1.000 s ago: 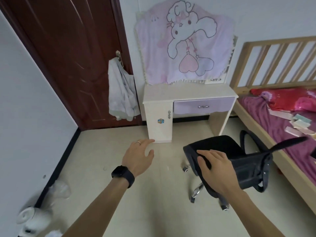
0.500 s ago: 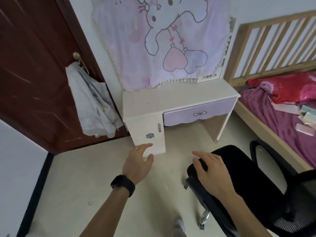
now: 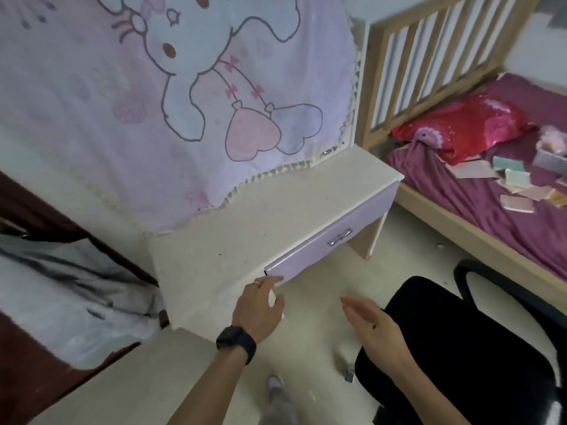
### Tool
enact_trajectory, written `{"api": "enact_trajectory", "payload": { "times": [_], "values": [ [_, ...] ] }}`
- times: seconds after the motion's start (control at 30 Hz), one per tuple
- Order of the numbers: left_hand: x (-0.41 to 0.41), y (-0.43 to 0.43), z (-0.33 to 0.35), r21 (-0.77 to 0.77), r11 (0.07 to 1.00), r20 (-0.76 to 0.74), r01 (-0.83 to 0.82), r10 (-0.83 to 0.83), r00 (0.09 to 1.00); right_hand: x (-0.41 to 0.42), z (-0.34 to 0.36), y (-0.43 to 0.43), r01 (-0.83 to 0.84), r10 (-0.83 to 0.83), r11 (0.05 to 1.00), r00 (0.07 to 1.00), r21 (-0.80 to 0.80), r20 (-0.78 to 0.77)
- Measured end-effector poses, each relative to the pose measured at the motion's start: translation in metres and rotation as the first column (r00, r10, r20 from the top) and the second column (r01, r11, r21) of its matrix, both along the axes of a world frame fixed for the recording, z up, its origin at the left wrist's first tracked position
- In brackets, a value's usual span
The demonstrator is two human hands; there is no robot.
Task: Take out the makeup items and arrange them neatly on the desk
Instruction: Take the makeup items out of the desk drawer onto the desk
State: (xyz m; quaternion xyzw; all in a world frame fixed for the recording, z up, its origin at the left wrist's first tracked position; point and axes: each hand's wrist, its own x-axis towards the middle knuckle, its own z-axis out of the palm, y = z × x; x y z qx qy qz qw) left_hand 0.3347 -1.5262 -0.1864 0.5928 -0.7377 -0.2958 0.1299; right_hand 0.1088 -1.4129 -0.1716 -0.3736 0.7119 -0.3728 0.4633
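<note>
At 12 o'clock from left hand (image 3: 257, 309), 11 o'clock from right hand (image 3: 372, 329): cream desk (image 3: 245, 237) with lilac drawer (image 3: 322, 248). Both hands relaxed, holding nothing.

On my feed the desk (image 3: 276, 216) top reads as cream board, smooth and matt, faintly speckled. Its drawer front (image 3: 306, 256) is lilac with a slight sheen and has a shiny metal handle (image 3: 339, 237). The hanging (image 3: 184, 102) behind is soft printed cloth, lace-edged. The bed frame (image 3: 365, 87) is pale wood, the pillow (image 3: 460, 124) glossy red cloth, and the chair seat (image 3: 460, 348) matt black fabric.
</note>
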Motion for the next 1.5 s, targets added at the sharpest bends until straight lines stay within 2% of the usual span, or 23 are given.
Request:
{"api": "enact_trajectory", "payload": {
  "times": [0.2, 0.37, 0.53, 0.67, 0.87, 0.93, 1.17, 1.23, 1.3, 1.37, 1.5],
  "values": [
    [-0.025, -0.135, -0.047, 0.099, 0.952, 0.119, 0.289, -0.3, 0.947, 0.012, -0.037, -0.082, 0.241, -0.239, 0.964, 0.97, 0.111, -0.033],
    [-0.059, -0.215, -0.091, 0.049, 0.88, 0.244, 0.472, -0.469, 0.849, 0.006, -0.078, -0.137, 0.376, -0.373, 0.911, 0.926, 0.17, -0.053],
    [-0.087, -0.269, -0.143, -0.026, 0.857, 0.336, 0.514, -0.477, 0.812, -0.013, -0.133, -0.18, 0.449, -0.445, 0.873, 0.893, 0.192, -0.067],
    [-0.091, -0.293, -0.182, -0.012, 0.839, 0.402, 0.544, -0.494, 0.771, -0.027, -0.18, -0.218, 0.478, -0.486, 0.846, 0.873, 0.238, -0.026],
    [-0.077, -0.292, -0.214, -0.199, 0.828, 0.358, 0.524, -0.437, 0.825, -0.041, -0.236, -0.27, 0.515, -0.543, 0.817, 0.838, 0.259, 0.047],
    [-0.077, -0.293, -0.216, -0.222, 0.829, 0.346, 0.514, -0.426, 0.836, -0.04, -0.248, -0.285, 0.528, -0.572, 0.8, 0.814, 0.285, 0.097],
    [-0.079, -0.292, -0.214, -0.219, 0.84, 0.357, 0.496, -0.404, 0.842, -0.034, -0.276, -0.331, 0.658, -0.718, 0.684, 0.685, 0.315, 0.129],
    [-0.079, -0.293, -0.212, -0.203, 0.845, 0.368, 0.494, -0.402, 0.839, -0.035, -0.279, -0.336, 0.657, -0.702, 0.689, 0.71, 0.306, 0.057],
    [-0.079, -0.294, -0.211, -0.182, 0.85, 0.377, 0.494, -0.404, 0.834, -0.038, -0.278, -0.337, 0.607, -0.623, 0.739, 0.781, 0.292, -0.048],
    [-0.079, -0.293, -0.21, -0.166, 0.857, 0.371, 0.488, -0.404, 0.836, -0.039, -0.277, -0.333, 0.568, -0.57, 0.772, 0.817, 0.285, -0.085],
    [-0.079, -0.293, -0.209, -0.178, 0.857, 0.356, 0.483, -0.401, 0.844, -0.044, -0.276, -0.308, 0.586, -0.587, 0.76, 0.805, 0.281, -0.091]
  ]
}}
